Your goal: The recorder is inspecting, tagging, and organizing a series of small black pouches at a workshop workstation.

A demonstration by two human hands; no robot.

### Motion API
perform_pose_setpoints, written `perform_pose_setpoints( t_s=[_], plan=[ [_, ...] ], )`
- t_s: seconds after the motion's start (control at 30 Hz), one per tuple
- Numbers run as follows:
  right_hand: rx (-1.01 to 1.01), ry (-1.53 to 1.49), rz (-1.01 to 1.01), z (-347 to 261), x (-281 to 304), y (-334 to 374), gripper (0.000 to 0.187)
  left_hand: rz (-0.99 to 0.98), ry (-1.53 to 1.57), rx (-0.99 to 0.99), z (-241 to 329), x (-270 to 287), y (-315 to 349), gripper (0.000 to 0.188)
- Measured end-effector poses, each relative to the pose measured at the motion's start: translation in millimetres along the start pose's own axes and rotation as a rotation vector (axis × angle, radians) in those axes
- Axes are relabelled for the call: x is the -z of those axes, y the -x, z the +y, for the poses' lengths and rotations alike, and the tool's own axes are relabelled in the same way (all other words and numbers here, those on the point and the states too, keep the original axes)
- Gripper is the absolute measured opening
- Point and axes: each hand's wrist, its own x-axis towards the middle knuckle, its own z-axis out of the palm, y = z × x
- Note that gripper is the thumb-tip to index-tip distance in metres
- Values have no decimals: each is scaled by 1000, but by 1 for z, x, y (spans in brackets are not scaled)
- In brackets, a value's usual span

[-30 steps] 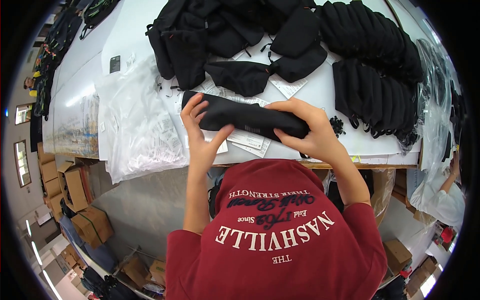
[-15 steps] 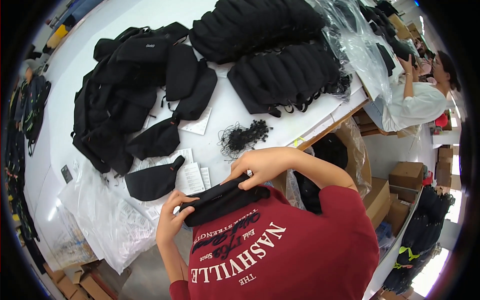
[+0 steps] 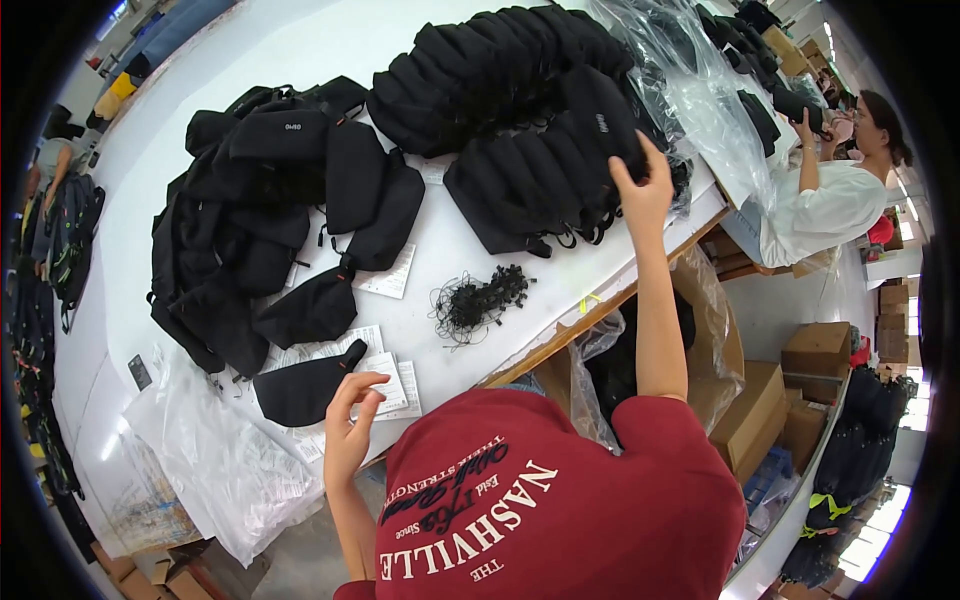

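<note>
In the head view, the right hand (image 3: pixel 648 190) is reaching toward the right of upper centre, its thumb and forefinger standing apart at the lower edge of a black fabric pouch (image 3: pixel 600 108) with a small pale print. The fingers are touching or nearly touching the cloth; whether they are pinching it I cannot tell. This pouch is leaning at the right end of a short row of pouches (image 3: pixel 520 185), and a longer, curving row (image 3: pixel 475 80) is standing just above it.

The left hand (image 3: pixel 350 415) is hovering at lower left of centre, its fingers loosely bent, thumb apart, nothing showing between them. It is nearest to a lone curved pouch (image 3: pixel 300 394), which is lying flat on the bench (image 3: pixel 575 265) beside printed paper sheets (image 3: pixel 383 385).

A loose heap of black pouches (image 3: pixel 240 225) is filling the upper left of the bench. A tangle of thin black cords (image 3: pixel 480 305) is lying near the centre, and clear plastic bags (image 3: pixel 235 475) are hanging over the near edge at lower left. At upper right, a co-worker (image 3: pixel 825 215) in a white top is holding up a dark item (image 3: pixel 797 106).
</note>
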Motion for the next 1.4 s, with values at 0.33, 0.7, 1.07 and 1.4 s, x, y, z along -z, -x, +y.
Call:
perform_pose_setpoints(
  t_s=[0.33,0.7,1.07,1.4],
  plan=[
    [-248,15,197,123,47,-78,45,-433,-173,-290,61,-81,-144,14],
    [-200,292,109,120,24,-53,39,-353,-828,-1018,76,-311,-347,48],
    [-21,465,-139,132,-1,-28,36,-286,-918,-955,46,-285,-331,47],
    [-447,607,-367,194,7,-62,68,194,-559,-494,4,-149,-226,50]
  ],
)
